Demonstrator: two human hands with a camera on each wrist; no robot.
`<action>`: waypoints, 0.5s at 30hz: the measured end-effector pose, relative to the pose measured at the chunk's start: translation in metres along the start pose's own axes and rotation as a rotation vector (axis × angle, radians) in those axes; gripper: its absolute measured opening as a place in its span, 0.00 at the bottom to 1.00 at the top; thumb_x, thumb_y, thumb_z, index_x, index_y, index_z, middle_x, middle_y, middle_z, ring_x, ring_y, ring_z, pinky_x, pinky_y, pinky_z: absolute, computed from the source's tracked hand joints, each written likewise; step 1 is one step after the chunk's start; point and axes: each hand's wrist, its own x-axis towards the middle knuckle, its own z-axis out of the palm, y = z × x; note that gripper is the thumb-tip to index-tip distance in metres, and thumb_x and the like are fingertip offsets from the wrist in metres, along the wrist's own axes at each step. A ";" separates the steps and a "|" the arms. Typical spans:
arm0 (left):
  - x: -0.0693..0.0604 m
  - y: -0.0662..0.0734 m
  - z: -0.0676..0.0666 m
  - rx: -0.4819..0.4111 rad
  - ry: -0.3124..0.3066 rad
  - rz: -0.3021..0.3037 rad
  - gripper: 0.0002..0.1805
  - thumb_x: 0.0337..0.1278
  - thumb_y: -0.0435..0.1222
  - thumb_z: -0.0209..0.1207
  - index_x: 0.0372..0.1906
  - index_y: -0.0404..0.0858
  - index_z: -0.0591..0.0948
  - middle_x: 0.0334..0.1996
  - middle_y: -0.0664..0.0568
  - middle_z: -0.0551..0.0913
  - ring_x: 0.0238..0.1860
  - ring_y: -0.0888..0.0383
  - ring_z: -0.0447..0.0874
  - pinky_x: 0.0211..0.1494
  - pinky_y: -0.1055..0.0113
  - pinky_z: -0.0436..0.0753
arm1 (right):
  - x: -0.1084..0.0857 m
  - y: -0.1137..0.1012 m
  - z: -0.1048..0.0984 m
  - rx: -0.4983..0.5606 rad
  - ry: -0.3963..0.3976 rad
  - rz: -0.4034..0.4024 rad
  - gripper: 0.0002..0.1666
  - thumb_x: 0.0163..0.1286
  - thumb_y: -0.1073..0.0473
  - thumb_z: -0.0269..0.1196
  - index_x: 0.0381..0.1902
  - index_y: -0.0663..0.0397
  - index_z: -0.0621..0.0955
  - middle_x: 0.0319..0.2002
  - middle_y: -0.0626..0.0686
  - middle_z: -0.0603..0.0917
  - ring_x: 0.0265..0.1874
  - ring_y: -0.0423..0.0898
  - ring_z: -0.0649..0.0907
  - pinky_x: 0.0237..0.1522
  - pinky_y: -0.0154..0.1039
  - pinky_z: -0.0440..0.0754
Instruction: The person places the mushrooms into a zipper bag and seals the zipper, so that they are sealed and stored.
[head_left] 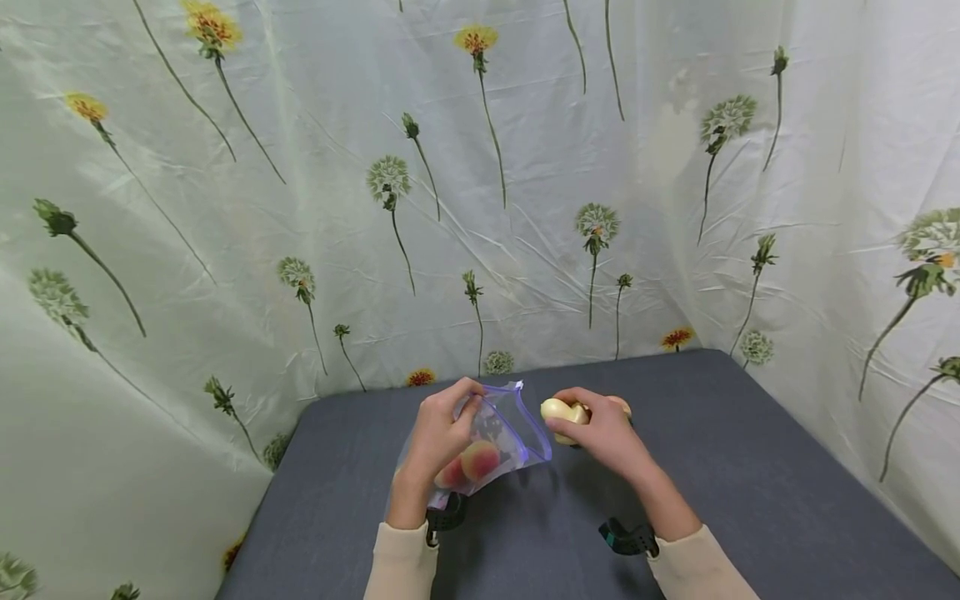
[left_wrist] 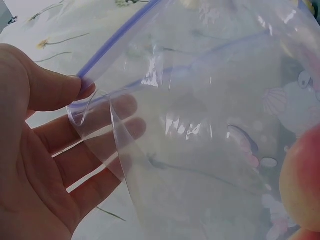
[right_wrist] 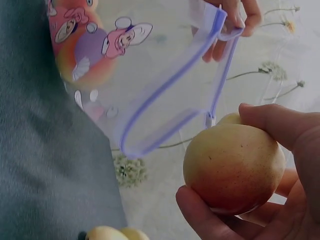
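My left hand (head_left: 441, 429) pinches the upper rim of a clear zip bag (right_wrist: 165, 55) with a purple zip edge and cartoon prints. The bag's mouth gapes toward the right. Inside it lie red-and-yellow peaches (head_left: 480, 460), seen through the plastic. Just right of the mouth, my right hand (head_left: 602, 429) grips a pale yellow peach (right_wrist: 232, 167) with a reddish blush, between thumb and fingers. A pale bump shows behind this peach in the right wrist view; whether it is a second fruit I cannot tell. Peach and bag look apart in the head view.
More pale fruit (head_left: 621, 406) sits on the table behind my right hand, partly hidden by it. The dark grey table (head_left: 720, 467) meets a flower-printed curtain (head_left: 525, 275) at its back and sides. Both wrists wear dark straps (head_left: 628, 537).
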 end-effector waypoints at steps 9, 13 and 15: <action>0.001 0.002 -0.004 -0.017 0.011 -0.011 0.05 0.71 0.33 0.59 0.41 0.45 0.83 0.34 0.61 0.85 0.20 0.58 0.67 0.25 0.67 0.68 | 0.005 -0.011 0.009 0.098 -0.088 0.017 0.25 0.63 0.45 0.73 0.54 0.48 0.83 0.46 0.52 0.83 0.36 0.47 0.80 0.33 0.41 0.82; 0.001 0.002 -0.004 -0.020 0.011 -0.015 0.04 0.71 0.33 0.58 0.41 0.44 0.83 0.34 0.62 0.85 0.20 0.59 0.68 0.25 0.67 0.68 | 0.006 -0.016 0.013 0.142 -0.115 0.031 0.26 0.64 0.46 0.72 0.55 0.50 0.83 0.46 0.53 0.83 0.35 0.47 0.82 0.32 0.43 0.84; 0.000 0.003 -0.004 -0.022 0.008 -0.013 0.04 0.72 0.33 0.58 0.41 0.42 0.83 0.34 0.62 0.84 0.20 0.60 0.68 0.25 0.67 0.69 | 0.007 -0.018 0.015 0.161 -0.132 0.035 0.25 0.65 0.46 0.72 0.56 0.50 0.82 0.46 0.53 0.83 0.34 0.47 0.83 0.32 0.44 0.85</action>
